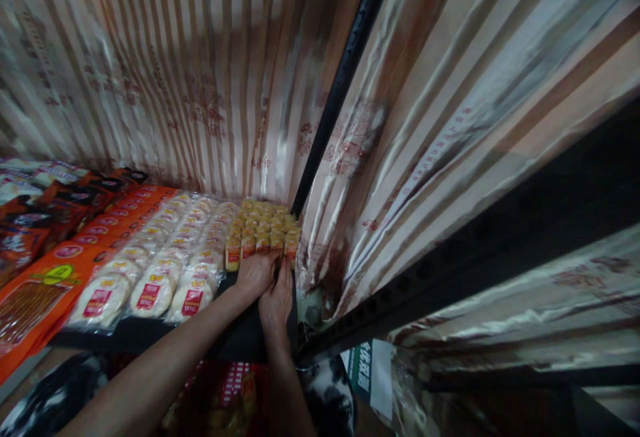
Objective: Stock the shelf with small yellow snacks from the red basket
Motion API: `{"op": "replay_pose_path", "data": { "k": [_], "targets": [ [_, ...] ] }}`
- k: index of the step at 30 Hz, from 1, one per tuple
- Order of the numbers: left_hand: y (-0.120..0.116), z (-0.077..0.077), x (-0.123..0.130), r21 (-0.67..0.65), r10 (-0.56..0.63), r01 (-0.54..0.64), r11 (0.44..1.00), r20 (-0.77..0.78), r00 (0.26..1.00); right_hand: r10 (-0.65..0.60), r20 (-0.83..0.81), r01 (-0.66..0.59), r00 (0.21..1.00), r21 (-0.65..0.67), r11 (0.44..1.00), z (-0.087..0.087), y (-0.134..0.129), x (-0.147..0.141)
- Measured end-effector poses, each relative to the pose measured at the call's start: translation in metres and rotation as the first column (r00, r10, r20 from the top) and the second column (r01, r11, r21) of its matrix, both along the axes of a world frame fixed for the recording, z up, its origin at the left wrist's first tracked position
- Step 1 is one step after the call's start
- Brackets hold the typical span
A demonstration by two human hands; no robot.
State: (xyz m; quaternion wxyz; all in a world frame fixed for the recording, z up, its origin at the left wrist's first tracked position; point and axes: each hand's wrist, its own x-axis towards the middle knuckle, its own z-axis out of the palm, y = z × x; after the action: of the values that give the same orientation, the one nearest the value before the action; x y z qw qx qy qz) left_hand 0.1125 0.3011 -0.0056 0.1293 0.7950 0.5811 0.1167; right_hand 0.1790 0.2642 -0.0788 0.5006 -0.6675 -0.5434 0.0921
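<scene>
Small yellow snack packets (pixel 263 224) with red labels stand in tight rows at the right end of the shelf (pixel 245 330). My left hand (pixel 259 274) reaches in from the left, its fingers bent and closed at the front row. Right beside it, my right hand (pixel 277 297) points upward with its fingers held together. Both hands meet at a snack packet in the front row near the right end; their fingertips and most of that packet are hidden. Left of these rows lie clear-wrapped white round crackers (pixel 153 290) with red labels.
Orange snack bags (pixel 65 250) and dark orange-black bags (pixel 80 194) line the shelf farther left. A black upright post (pixel 340 84) and a thick dark rail (pixel 475 230) frame the right side. Striped curtain (pixel 210 77) hangs behind. Red packages (pixel 235 390) sit below.
</scene>
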Motion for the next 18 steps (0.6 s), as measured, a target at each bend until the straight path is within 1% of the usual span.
{"op": "replay_pose_path", "data": {
  "k": [3,5,9,15,18],
  "targets": [
    [-0.001,0.002,0.0,-0.017,0.005,-0.005,1.0,-0.011,1.0,-0.043,-0.012,0.044,0.999,0.06,0.997,0.001,0.0,0.0],
    [-0.001,0.003,0.001,-0.023,0.005,-0.005,1.0,-0.014,1.0,-0.061,-0.033,0.063,0.998,0.066,0.996,0.0,0.001,0.001],
    [0.001,0.0,0.001,-0.014,0.001,-0.001,1.0,-0.006,1.0,-0.074,-0.045,0.076,0.996,0.031,0.997,-0.003,0.003,0.002],
    [0.003,-0.007,-0.001,-0.005,-0.02,0.02,1.0,0.0,1.0,-0.024,-0.008,0.023,1.0,-0.063,0.998,-0.002,0.004,0.001],
    [0.003,-0.008,-0.003,0.007,-0.04,0.04,0.999,0.006,0.999,-0.026,0.0,0.026,1.0,-0.047,0.999,0.0,0.002,0.001]
  ]
}}
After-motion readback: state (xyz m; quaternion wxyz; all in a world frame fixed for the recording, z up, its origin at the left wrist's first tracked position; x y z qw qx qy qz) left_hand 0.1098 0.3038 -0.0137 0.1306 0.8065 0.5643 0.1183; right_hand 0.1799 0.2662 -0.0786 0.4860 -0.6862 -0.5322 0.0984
